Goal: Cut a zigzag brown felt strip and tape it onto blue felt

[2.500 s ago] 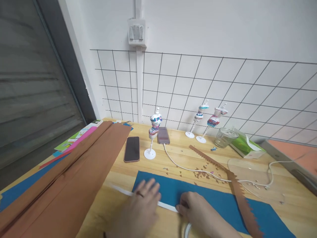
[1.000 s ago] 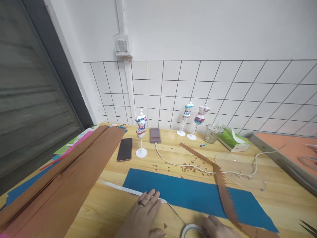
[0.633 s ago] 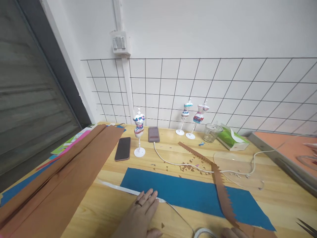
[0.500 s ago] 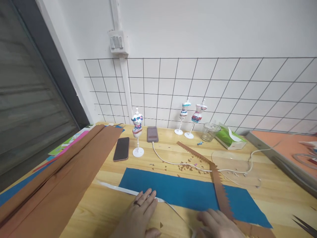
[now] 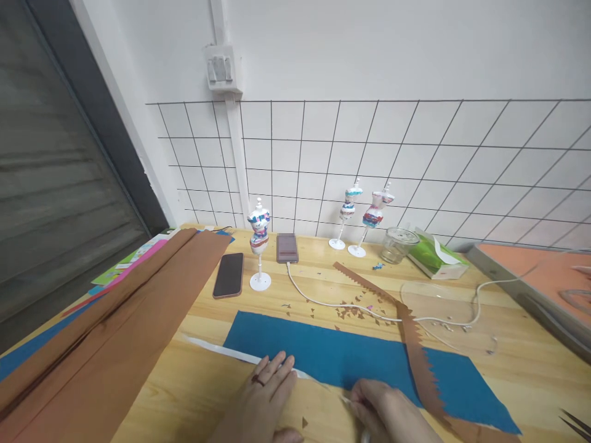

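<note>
A long blue felt sheet (image 5: 323, 349) lies on the wooden table (image 5: 217, 320). A white tape strip (image 5: 217, 349) runs along its near edge. My left hand (image 5: 265, 397) lies flat with fingers spread, pressing that strip at the felt's edge. My right hand (image 5: 385, 412) is closed in a pinch on the tape just right of the left hand, over the felt's near edge. The tape roll is hidden under it. A brown zigzag-cut strip (image 5: 410, 338) crosses the blue felt on the right.
Folded brown fabric (image 5: 115, 338) covers the table's left side over coloured sheets. Behind are a phone (image 5: 228, 275), three small mannequin figures (image 5: 258, 237), a power bank (image 5: 287, 248) with white cable, a glass (image 5: 397, 245), a green tissue pack (image 5: 436, 255), scissor tips (image 5: 575, 421).
My right hand pulled the roll away to the right, drawing out tape, then came back left onto the felt's edge. The left hand stayed pressed on the strip.
</note>
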`<action>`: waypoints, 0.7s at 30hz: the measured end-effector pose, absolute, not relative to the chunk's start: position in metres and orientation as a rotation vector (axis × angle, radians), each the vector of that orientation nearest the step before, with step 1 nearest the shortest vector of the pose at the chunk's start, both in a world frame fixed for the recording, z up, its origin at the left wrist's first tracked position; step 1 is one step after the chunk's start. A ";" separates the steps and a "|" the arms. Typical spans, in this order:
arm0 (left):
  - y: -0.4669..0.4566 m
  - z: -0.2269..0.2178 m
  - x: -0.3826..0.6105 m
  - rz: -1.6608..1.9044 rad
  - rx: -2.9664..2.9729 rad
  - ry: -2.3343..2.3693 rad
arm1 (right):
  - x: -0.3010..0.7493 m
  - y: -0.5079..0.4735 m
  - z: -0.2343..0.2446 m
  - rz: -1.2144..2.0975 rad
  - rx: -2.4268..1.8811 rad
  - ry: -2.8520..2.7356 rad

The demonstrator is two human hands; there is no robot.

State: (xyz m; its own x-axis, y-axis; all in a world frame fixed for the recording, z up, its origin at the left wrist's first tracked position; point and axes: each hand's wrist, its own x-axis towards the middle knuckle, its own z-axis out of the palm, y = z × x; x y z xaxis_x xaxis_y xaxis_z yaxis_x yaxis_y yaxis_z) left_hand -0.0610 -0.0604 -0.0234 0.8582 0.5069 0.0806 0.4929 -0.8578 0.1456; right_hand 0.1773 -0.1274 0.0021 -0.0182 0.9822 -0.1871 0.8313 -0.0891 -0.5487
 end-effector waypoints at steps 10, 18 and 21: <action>-0.060 -0.023 -0.062 0.165 2.978 0.784 | 0.193 -0.109 0.006 1.131 -1.922 -1.864; -0.061 -0.023 -0.063 0.198 2.949 0.771 | 0.186 -0.105 0.012 0.995 -2.028 -1.845; -0.061 -0.024 -0.063 0.211 2.933 0.793 | 0.182 -0.105 0.012 0.927 -2.093 -1.828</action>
State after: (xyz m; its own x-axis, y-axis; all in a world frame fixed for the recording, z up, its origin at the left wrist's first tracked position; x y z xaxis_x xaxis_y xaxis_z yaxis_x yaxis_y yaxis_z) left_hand -0.0631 -0.0613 -0.0241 0.8551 0.5071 0.1080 0.4939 -0.8601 0.1280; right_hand 0.1822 -0.1047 0.0119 0.0320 0.9484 -0.3155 0.8149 -0.2075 -0.5412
